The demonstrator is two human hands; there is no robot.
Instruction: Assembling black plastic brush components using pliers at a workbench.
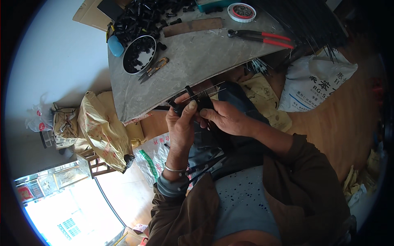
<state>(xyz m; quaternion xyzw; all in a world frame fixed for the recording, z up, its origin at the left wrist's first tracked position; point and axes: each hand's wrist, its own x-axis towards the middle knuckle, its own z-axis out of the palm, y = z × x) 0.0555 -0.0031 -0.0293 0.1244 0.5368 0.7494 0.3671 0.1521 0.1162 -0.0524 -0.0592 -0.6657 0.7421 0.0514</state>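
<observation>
In front of my lap, close to the table edge, my two hands work together. My left hand (180, 119) is closed, thumb and fingers pinching a small black plastic part (189, 91) with a peg-like end. Against its thumb lies my right hand (232, 118), closed round a dark ridged black piece (205, 100) whose body hangs toward my lap. Thin straight wires (216, 89) stick out to the right past the black pieces. Fingers cover much of both pieces, so how they join cannot be seen.
On the grey table (193, 53) are a pile of black plastic parts (139, 18), a bowl (140, 54), scissors (154, 69), red-handled pliers (260, 37), a brown strip (193, 27) and a round dish of small metal bits (241, 12). Sacks (316, 82) stand right of the table.
</observation>
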